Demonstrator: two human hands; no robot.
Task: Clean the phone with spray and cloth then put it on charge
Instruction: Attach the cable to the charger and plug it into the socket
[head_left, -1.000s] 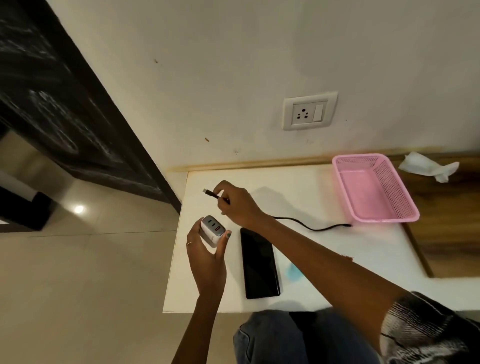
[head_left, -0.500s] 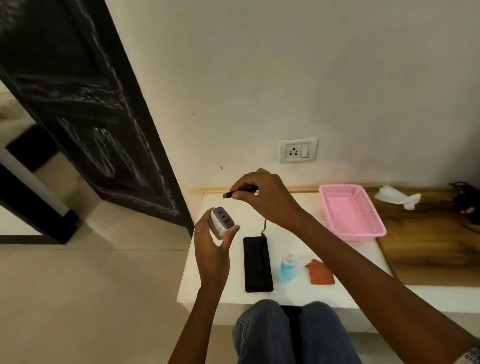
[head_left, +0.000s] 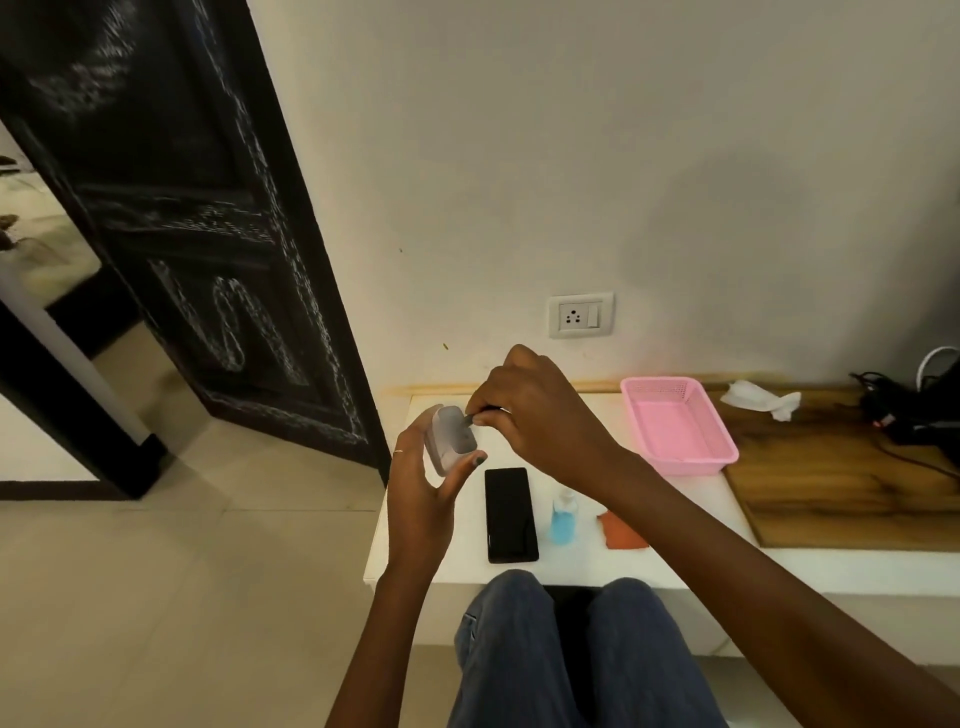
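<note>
We're at the cable-to-charger step: left hand (head_left: 423, 499) has its grip wrapped around the charger brick (head_left: 449, 439), port face turned up toward us; right hand (head_left: 535, 415) has its grip pinched on the cable plug (head_left: 470, 417), tip right at the brick's port face. We can't tell whether it's seated yet, since the fingers hide the joint and the frame is soft there. To do it well: keep the brick steady in the left hand, line the plug square to 1 port and push straight in, no rocking; if it balks, back off and re-align instead of forcing. We'd hold the plug by its housing, not the cord. The phone (head_left: 510, 514) lies flat, screen dark, on the white desk (head_left: 395, 540) just below the hands, untouched; the blue spray bottle (head_left: 562, 519) stands just beside it on its right and the orange cloth (head_left: 621, 531) is next over, so cleaning looks done in our judgement. Wall socket (head_left: 581, 315) is above the desk, empty, so the brick goes there next, then the free cable end to the phone. The trailing cable isn't visible; we'd watch that it doesn't drag the bottle over.
</note>
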